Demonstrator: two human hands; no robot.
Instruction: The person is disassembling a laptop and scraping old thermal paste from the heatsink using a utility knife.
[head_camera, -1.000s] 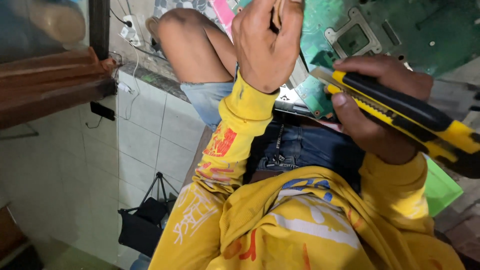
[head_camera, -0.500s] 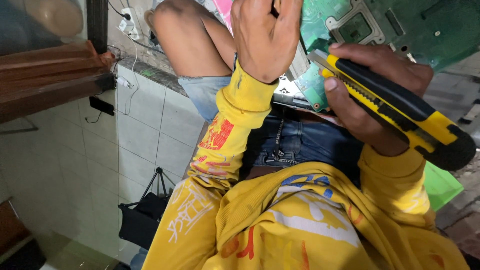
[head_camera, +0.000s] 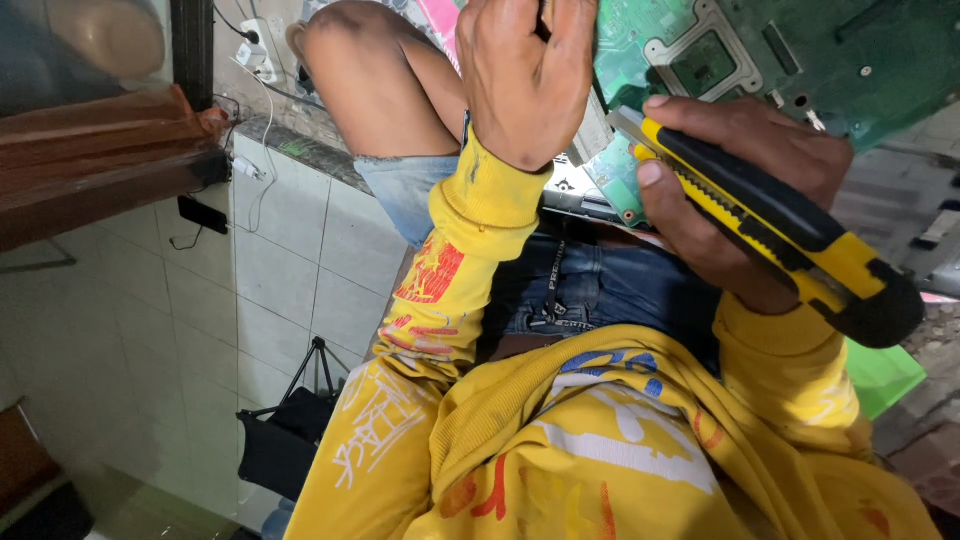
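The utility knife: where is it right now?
In the head view, the yellow-and-black utility knife is in the right hand, right of frame, its tip against the green circuit board.

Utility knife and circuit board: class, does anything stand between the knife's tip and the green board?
Nothing visible does. The right hand holds the yellow utility knife with its tip right at the circuit board edge; the left hand sits beside, not between.

utility knife (head_camera: 790, 235): glossy yellow-black plastic, metal tip | circuit board (head_camera: 800, 50): matt green, metal frame | sweatshirt (head_camera: 600, 440): soft yellow cloth | shorts (head_camera: 600, 285): denim | wall tiles (head_camera: 280, 270): glazed, smooth
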